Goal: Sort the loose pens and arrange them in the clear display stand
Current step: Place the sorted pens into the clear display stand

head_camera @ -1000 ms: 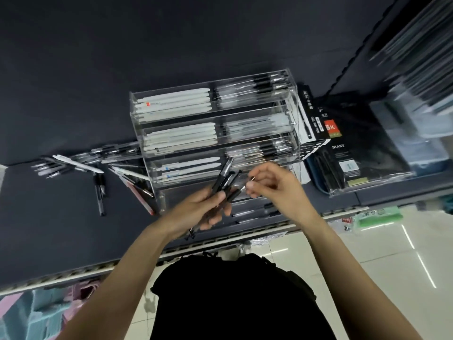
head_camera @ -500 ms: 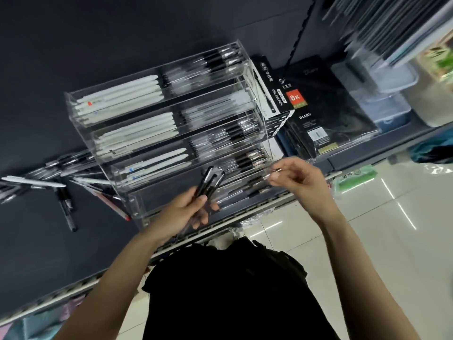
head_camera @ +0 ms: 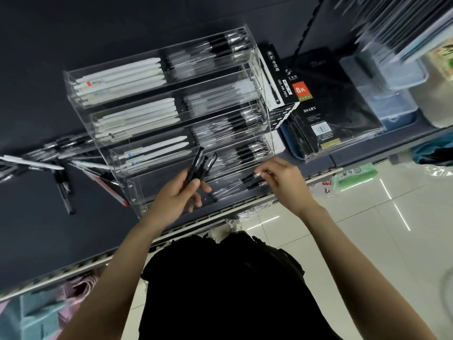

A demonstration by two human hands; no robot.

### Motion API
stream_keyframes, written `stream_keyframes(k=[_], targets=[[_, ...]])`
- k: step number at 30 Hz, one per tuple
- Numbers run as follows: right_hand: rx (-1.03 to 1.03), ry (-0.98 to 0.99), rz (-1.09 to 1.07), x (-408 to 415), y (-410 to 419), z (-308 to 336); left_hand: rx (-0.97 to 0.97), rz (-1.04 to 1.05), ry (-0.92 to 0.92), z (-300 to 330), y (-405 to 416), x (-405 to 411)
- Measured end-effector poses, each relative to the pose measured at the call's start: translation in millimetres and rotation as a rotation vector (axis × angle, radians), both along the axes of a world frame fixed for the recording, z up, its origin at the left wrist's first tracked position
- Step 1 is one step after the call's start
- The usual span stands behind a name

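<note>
Holding black pens in your left hand, your right hand pinched one pen at the stand's 5 o'clock corner.

Black pens (stand clear)

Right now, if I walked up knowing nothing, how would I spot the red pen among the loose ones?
Find the clear display stand on the dark shelf. At its lower left corner, loose pens lie scattered. The red pen lies slanted against that corner, nearest the shelf edge; it alone is red, its neighbours being black, white or clear.
</note>
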State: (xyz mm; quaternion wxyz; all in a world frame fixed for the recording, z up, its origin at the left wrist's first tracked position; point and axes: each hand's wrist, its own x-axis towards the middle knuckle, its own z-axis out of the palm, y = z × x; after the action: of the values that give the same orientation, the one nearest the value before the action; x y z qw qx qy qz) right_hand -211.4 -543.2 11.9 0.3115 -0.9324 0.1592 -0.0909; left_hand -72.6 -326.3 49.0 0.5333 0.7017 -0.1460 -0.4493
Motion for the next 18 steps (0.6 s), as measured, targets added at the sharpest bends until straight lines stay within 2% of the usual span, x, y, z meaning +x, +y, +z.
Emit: stream_keyframes(k=[5,7,11,14,15,16,18], targets=[[-0.637,0.245,0.328,13.1,-4.7,6.8,-0.002,0.059,0.093,-1.6,2.4,-4.9],[-0.756,0.318,0.432,19.0,-4.0,7.1,0.004,0.053,0.127,-2.4,1.2,-5.2],[-0.847,0.402,0.539,21.9,-7.0,1.0,0.042,0.039,0.161,-2.4,-3.0,-4.8],[-0.843,0.380,0.489,18.0,-2.4,8.1,0.079,-0.002,0.156,-2.9,-5.8,-3.3],[-0.770,0.355,0.420,15.8,-0.7,9.4,0.090,-0.023,0.146,-3.3,-7.5,-2.8],[-0.649,0.269,0.348,14.0,0.6,10.1,0.100,-0.050,0.126,-3.7,-9.3,-2.2],[-0.229,0.043,0.133,12.1,5.5,14.3,0.115,-0.110,0.062,-3.4,-13.4,-2.1]])
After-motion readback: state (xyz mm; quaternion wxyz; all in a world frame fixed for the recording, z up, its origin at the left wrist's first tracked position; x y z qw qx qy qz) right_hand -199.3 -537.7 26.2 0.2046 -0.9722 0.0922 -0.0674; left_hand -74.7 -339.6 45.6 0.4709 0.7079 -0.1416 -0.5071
